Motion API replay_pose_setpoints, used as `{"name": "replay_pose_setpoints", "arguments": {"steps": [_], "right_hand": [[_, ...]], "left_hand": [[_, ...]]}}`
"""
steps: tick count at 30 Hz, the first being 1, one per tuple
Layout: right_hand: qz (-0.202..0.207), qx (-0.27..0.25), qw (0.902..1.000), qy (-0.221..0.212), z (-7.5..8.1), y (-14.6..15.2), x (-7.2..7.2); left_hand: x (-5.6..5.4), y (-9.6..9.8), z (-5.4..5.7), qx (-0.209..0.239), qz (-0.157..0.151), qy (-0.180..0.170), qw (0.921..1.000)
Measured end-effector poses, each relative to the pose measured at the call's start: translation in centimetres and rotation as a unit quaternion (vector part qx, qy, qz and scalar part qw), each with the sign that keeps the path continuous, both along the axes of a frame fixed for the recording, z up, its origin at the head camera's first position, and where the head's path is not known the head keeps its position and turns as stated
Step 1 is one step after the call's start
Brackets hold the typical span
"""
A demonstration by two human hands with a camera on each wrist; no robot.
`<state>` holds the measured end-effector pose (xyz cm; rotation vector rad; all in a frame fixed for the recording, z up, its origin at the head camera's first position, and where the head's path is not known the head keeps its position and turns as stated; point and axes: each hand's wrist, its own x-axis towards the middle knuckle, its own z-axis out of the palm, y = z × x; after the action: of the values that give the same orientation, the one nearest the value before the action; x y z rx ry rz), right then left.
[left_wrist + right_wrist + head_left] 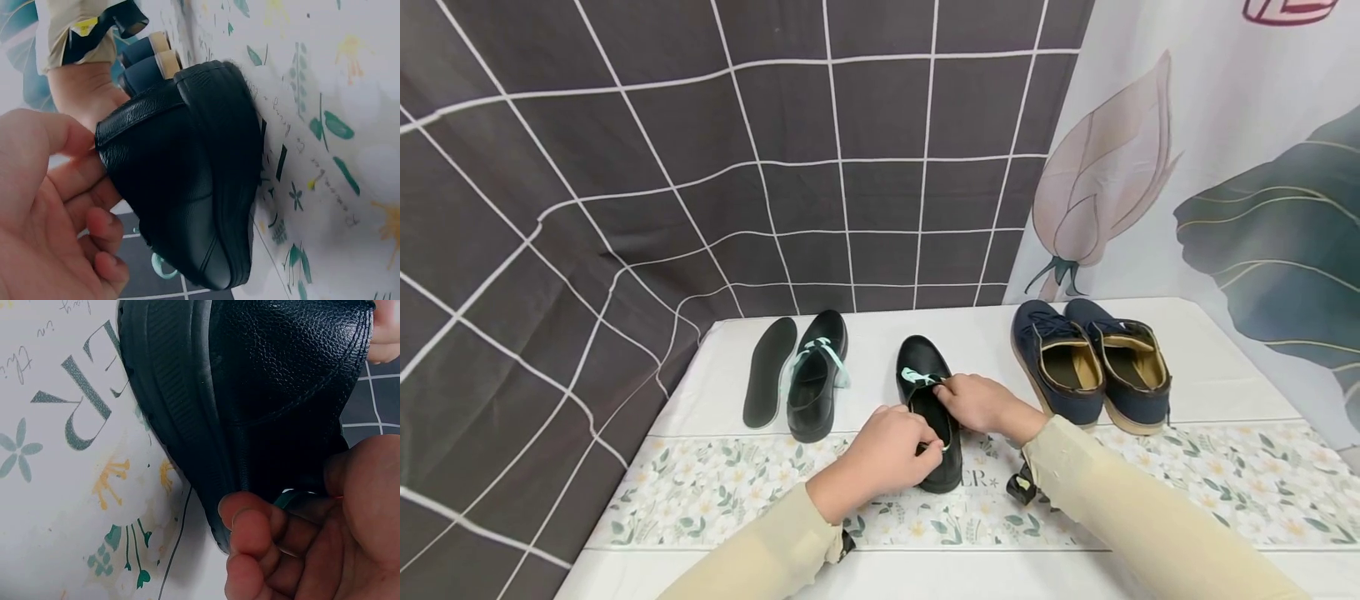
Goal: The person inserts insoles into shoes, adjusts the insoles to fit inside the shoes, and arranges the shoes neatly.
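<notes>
A black leather shoe (942,477) with a mint-green lace (917,377) lies on the table between both hands, toe pointing away. My left hand (891,447) is at the heel end of its opening; in the left wrist view the thumb and forefinger pinch the collar edge of the shoe (169,156). Farther forward, my right hand (983,404) grips the right side of the opening near the lace. Seen from the right wrist, its thumb goes over the rim while the curled fingers (250,528) lie against the outside of the shoe (281,369).
To the left stand a second black shoe (812,404) with a mint-green lace and a dark insole (770,372) lying flat beside it. Two navy shoes (1060,408) with tan linings stand at the right. A floral cloth (722,483) covers the table, and a dark grid curtain (880,196) hangs behind.
</notes>
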<state>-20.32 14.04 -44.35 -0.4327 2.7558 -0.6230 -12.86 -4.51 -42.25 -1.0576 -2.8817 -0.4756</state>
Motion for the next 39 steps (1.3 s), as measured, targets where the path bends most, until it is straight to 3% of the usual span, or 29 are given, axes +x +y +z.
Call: {"name": "replay_pose_setpoints", "arguments": {"steps": [9,17,22,39], "right_hand": [[0.001,0.003,1.0000,-0.001,0.4,-0.1,0.0],[-0.002,0.003,1.0000,-0.002,0.1,-0.1,0.0],[-0.003,0.001,1.0000,-0.001,0.1,-0.3,0.0],[-0.008,0.000,1.0000,-0.003,0.1,0.0,0.3]], "left_hand": [[-0.4,-0.5,0.2,-0.061,-0.033,-0.073,0.9949],[-1.5,0.0,0.2,-0.121,-0.049,-0.073,0.9888],[-1.3,0.4,0.5,-0.166,-0.050,-0.064,0.9827],[-0.6,0.0,-0.5,-0.128,-0.047,-0.080,0.9874]]}}
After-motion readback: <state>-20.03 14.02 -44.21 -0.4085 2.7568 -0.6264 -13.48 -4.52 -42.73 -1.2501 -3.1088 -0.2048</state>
